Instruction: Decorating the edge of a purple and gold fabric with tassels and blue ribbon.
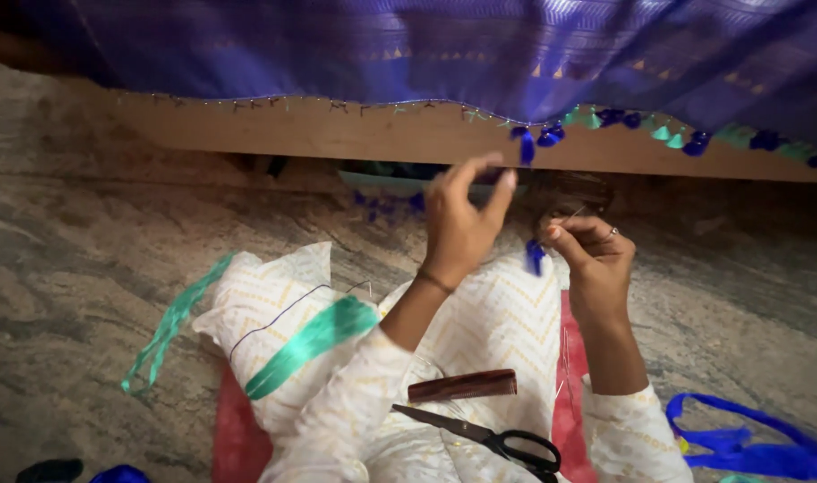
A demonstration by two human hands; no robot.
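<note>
Your right hand (595, 253) pinches a thin needle beside a blue tassel (535, 257) at its 9 o'clock, your left hand (462, 217) pinches taut thread, and a jerk could likely snap it or prick a finger.

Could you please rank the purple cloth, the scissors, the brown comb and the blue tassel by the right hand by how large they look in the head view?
1. Purple cloth, by far the largest.
2. Scissors.
3. Brown comb, slightly shorter than the scissors; they lie side by side, so the comparison is fair.
4. Blue tassel beside the right hand.
</note>
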